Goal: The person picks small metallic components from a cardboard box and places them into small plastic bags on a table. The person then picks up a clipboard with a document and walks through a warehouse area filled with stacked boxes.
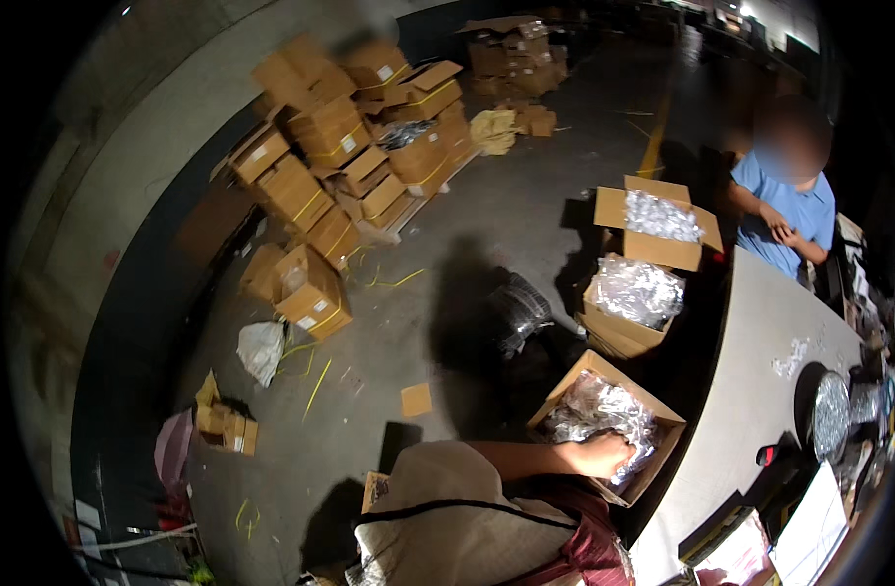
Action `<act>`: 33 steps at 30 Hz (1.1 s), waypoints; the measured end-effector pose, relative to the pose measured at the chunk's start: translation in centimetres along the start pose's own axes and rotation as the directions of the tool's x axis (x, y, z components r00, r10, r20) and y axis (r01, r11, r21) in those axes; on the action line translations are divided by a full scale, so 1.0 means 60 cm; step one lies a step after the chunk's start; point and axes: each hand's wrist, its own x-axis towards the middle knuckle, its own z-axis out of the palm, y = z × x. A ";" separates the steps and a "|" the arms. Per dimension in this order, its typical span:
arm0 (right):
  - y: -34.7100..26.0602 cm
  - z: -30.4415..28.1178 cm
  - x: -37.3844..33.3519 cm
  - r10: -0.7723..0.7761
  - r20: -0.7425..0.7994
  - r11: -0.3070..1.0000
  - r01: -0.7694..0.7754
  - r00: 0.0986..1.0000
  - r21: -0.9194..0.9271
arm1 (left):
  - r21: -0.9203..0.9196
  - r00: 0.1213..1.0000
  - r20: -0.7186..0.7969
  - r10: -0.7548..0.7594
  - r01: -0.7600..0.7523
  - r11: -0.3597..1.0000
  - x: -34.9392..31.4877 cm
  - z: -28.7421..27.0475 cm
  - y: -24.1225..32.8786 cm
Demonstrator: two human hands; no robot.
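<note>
My left hand [603,453] reaches into an open cardboard box [668,418] beside the table. Shiny clear plastic packets [589,405] fill this box. The fingers are curled down against the packets and seem to grip one; their tips are partly hidden. My left forearm [525,459] crosses over the box's near left edge, below a pale beige sleeve [437,503]. My right hand is not in view. Just beyond stands another carton with a clear plastic liner [638,290], and behind it an open box [662,252] full of shiny packets.
A pale table [750,361] runs along the right, holding a round silvery bundle [830,418] and a red-and-black object [766,455]. A person in a blue shirt [784,215] is at its far end. Stacked cartons [330,137] and yellow straps [318,389] are at left.
</note>
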 end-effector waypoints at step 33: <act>-0.520 -0.024 -0.110 -0.434 0.469 0.695 -0.045 0.769 0.717 | -0.468 0.927 -0.369 -0.068 -0.122 0.875 -0.206 -0.042 0.190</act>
